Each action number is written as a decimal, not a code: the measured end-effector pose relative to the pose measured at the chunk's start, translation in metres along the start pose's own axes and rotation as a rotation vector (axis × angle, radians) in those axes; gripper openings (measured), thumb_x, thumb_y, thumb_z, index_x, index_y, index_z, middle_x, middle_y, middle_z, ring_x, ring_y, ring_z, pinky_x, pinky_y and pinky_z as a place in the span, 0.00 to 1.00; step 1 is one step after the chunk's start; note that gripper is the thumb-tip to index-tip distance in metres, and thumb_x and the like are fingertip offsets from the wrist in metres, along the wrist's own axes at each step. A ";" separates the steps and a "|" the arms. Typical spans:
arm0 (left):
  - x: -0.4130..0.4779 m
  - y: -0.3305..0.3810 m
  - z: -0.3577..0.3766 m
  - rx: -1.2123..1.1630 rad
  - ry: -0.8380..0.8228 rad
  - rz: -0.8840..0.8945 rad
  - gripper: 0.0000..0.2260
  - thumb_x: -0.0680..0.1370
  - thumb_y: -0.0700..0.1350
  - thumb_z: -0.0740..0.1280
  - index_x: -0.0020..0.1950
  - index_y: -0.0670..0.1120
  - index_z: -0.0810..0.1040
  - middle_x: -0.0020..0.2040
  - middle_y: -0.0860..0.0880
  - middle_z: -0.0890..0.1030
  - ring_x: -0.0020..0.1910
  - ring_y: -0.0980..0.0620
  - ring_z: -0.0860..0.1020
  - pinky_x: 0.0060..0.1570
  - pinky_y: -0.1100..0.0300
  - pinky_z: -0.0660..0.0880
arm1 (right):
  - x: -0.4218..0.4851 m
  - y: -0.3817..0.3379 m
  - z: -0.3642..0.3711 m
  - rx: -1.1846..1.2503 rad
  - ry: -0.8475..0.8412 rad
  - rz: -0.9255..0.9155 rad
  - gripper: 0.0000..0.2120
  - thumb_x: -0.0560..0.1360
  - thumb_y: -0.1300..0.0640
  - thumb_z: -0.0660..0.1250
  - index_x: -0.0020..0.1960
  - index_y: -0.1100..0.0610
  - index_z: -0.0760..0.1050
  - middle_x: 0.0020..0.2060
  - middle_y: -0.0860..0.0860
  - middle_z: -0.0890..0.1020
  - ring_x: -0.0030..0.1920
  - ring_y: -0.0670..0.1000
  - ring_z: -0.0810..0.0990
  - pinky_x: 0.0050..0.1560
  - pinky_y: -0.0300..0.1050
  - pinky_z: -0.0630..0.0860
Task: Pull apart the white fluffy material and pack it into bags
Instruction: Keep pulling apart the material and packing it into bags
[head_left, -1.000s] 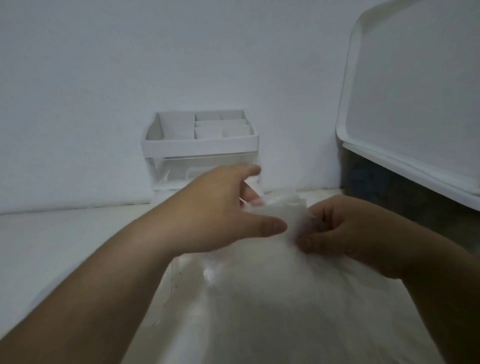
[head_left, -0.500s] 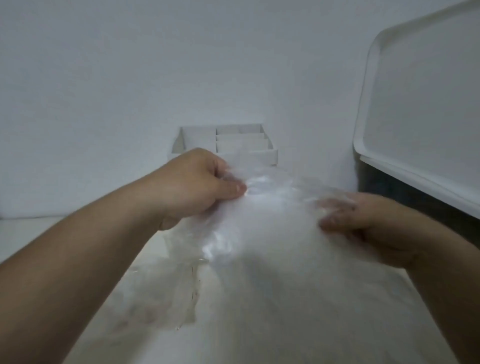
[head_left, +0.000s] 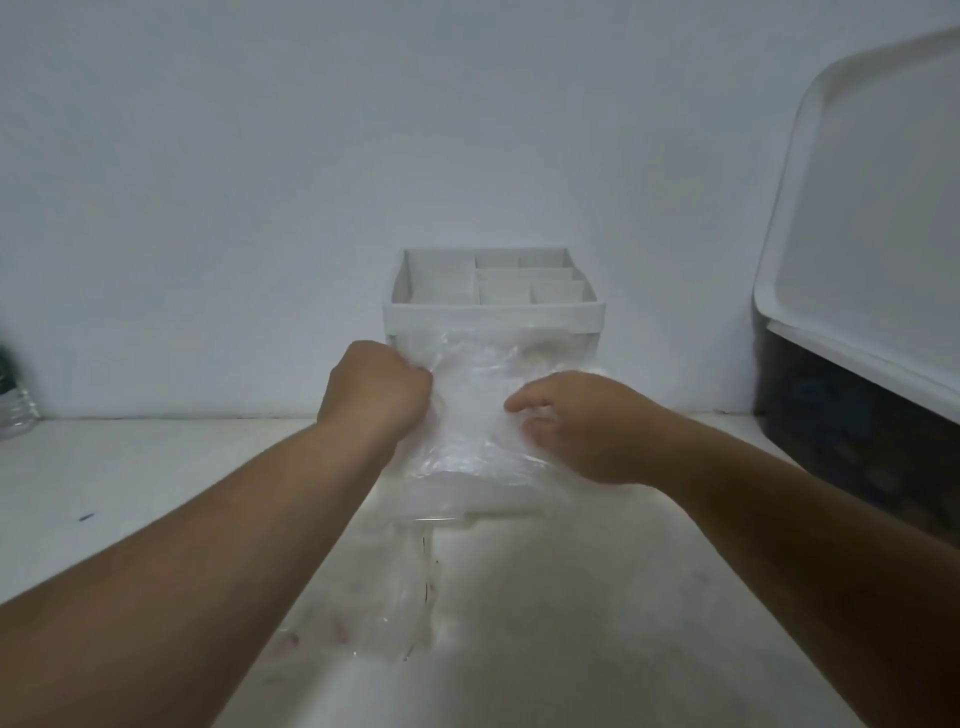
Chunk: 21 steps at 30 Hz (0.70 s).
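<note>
A clear plastic bag (head_left: 475, 415) stuffed with white fluffy material is held up in front of the white organiser. My left hand (head_left: 376, 389) grips the bag's left edge in a closed fist. My right hand (head_left: 576, 423) holds the bag's right side, fingers curled into the plastic. More clear empty bags (head_left: 374, 608) lie flat on the table below my left forearm.
A white desk organiser (head_left: 493, 312) with several compartments stands against the wall behind the bag. A large dark bin (head_left: 857, 441) with a raised white lid (head_left: 872, 218) is at the right. A plastic bottle (head_left: 13, 400) shows at the far left edge.
Both hands have carried the bag forward and away from me, toward the organiser. The bag looks smaller and more compact between the hands than half a second ago.
</note>
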<state>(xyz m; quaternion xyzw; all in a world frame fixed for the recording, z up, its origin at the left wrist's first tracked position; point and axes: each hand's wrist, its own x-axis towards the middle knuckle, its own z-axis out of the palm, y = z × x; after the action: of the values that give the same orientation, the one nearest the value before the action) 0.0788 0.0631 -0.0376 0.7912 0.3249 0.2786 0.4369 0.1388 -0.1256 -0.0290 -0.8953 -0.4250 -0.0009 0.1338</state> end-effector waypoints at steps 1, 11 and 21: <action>0.002 -0.004 0.001 0.044 0.004 -0.004 0.07 0.75 0.45 0.68 0.40 0.42 0.78 0.38 0.46 0.79 0.40 0.43 0.79 0.39 0.56 0.74 | 0.002 0.001 0.002 -0.001 -0.036 0.001 0.17 0.83 0.52 0.57 0.70 0.51 0.73 0.71 0.46 0.73 0.71 0.48 0.69 0.69 0.39 0.60; 0.013 -0.018 0.004 0.234 -0.086 0.037 0.05 0.74 0.45 0.70 0.44 0.43 0.82 0.42 0.45 0.83 0.44 0.42 0.82 0.49 0.51 0.81 | 0.038 0.010 0.013 -0.198 -0.251 -0.078 0.23 0.80 0.43 0.62 0.73 0.46 0.70 0.74 0.45 0.70 0.73 0.49 0.66 0.70 0.43 0.62; -0.033 0.007 0.015 0.722 -0.339 0.764 0.10 0.77 0.55 0.67 0.41 0.52 0.81 0.44 0.50 0.82 0.44 0.48 0.81 0.43 0.57 0.75 | 0.052 0.016 0.027 -0.139 -0.270 -0.172 0.12 0.80 0.47 0.62 0.58 0.51 0.79 0.55 0.47 0.81 0.55 0.49 0.77 0.59 0.44 0.72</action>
<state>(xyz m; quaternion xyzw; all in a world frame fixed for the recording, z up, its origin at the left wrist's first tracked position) 0.0706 0.0277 -0.0440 0.9862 0.0146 0.1567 0.0519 0.1811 -0.0886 -0.0525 -0.8547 -0.5130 0.0786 0.0126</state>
